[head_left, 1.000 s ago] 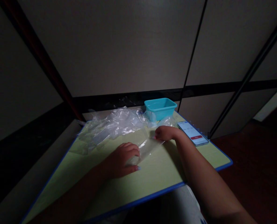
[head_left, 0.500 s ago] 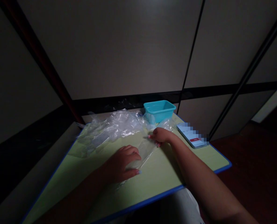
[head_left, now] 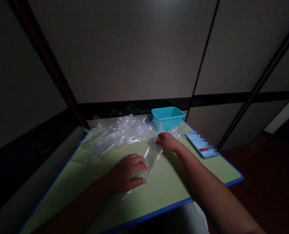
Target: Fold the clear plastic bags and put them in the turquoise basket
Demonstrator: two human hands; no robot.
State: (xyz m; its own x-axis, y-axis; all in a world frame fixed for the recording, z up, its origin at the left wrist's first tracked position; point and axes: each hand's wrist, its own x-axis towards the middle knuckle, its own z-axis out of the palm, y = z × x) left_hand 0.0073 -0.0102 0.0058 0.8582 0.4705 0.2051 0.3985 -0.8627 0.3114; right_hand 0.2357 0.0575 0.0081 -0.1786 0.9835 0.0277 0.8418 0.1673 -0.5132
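Note:
A clear plastic bag (head_left: 153, 156) stretches between my two hands above the pale green table. My right hand (head_left: 168, 142) pinches its far end between thumb and fingers. At the near end, my left hand (head_left: 128, 172) curls over the bag, with its thumb held apart from the fingers and plastic running between them. A crumpled bit of the bag shows below the left thumb. Behind the hands lies a heap of crumpled clear plastic (head_left: 127, 130). The left palm and the undersides of its fingers are hidden.
A turquoise plastic basket (head_left: 170, 123) stands at the table's back right, touching loose plastic. A phone (head_left: 201, 146) lies near the right edge. The green table (head_left: 173, 182) has a blue rim and stands against a panelled wall or cupboard (head_left: 134, 65).
My right hand has lifted its end of the bag slightly, and the plastic now looks narrower and more creased. My left hand has stayed nearly in place. The view has shifted a little.

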